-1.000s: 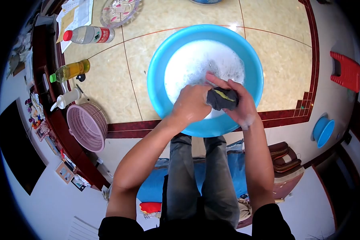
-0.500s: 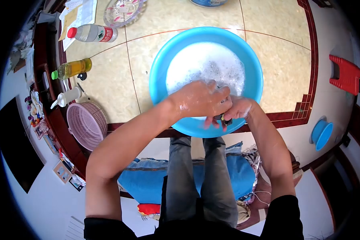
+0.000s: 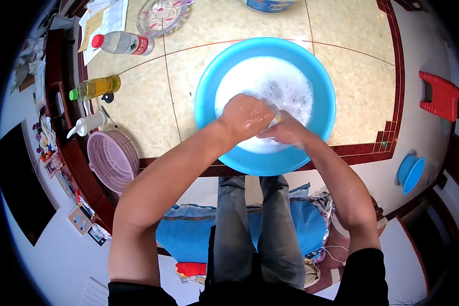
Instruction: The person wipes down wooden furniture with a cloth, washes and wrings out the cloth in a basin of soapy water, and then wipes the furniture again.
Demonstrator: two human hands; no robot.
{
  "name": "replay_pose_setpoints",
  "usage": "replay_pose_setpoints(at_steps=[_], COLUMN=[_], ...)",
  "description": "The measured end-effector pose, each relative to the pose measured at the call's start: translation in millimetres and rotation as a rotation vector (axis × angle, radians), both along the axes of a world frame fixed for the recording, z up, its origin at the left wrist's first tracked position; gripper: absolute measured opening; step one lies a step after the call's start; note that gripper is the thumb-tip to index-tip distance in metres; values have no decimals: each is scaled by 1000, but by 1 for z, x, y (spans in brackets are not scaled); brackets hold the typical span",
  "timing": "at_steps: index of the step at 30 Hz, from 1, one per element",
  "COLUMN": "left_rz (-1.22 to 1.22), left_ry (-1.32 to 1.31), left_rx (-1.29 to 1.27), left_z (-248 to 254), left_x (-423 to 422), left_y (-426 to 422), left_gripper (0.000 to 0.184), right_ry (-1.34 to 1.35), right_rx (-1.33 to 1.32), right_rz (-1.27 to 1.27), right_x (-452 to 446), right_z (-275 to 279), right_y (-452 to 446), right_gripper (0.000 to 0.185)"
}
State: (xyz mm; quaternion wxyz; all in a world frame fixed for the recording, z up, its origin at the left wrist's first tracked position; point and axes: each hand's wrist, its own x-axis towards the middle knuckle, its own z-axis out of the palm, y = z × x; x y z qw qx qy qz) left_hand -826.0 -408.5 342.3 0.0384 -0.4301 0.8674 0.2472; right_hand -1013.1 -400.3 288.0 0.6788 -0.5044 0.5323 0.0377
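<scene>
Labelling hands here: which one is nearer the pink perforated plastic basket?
Left. Over the round blue plastic basin, the left hand is toward the basket, the right hand farther away.

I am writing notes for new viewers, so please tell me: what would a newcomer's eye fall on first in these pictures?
Probably the large blue basin of white foam in the middle, with the left hand and right hand close together over it. Next, perhaps the red plastic object at the far right and the pink basket on the left.
</scene>
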Motion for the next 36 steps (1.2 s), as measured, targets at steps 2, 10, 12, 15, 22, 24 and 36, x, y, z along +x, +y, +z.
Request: replay_pose_setpoints(at_steps=[2,10,12,15,22,24,36], left_rz=[66,430,537,644,764,843,1260], left_ry=[-50,28,118,239,371,443,1161], left_rx=[136,479,543,695,1103,1229,1363], left_z=[4,13,6,3,-1,7,13], left_x=[-1,-13,-13,-12,-15,-16,-34], left_y=[-2,2,9,11,21,26,60], left_gripper=[15,24,27,29,21,19,23], right_ry=[99,502,465,389,214,205,29], right_rx=[-214,-604,-698,-867,-1107,-1107,-1330], right_rz=[81,495,533,595,705,783,647], right_x=[2,9,7,2,-12,-14,-12], right_z=[-3,45,48,50,37,39,61], right_y=[4,-11,-13,-17,-21,-21,-40], right_gripper=[38,24,19,17,29,31,16])
